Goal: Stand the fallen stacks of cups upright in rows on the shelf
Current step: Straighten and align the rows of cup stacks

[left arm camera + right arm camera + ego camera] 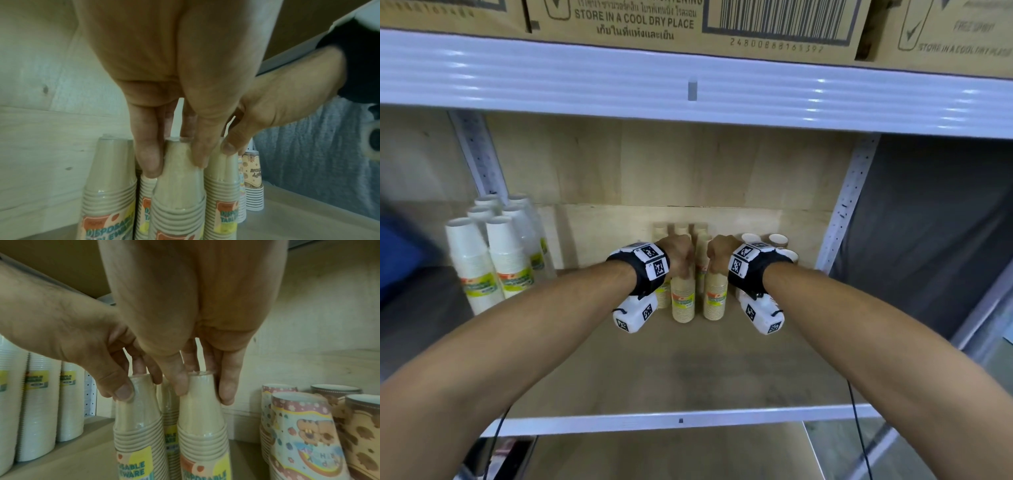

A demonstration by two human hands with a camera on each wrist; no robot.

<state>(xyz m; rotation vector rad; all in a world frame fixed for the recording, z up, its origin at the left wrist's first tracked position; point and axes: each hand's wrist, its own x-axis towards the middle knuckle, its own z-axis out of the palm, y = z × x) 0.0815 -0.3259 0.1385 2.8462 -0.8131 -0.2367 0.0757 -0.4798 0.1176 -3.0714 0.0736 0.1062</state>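
The front of the wooden shelf board (671, 370) lies bare, giving open passage. White cup stacks (493, 260) block the left, patterned cup stacks (304, 434) the right. Beige cup stacks (683, 298) crowd the middle rear under the low upper shelf (688, 85).

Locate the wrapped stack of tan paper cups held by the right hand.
In the head view the wrapped stack of tan paper cups stands upright mid-shelf, its top gripped by the right hand, beside the left hand's matching stack.
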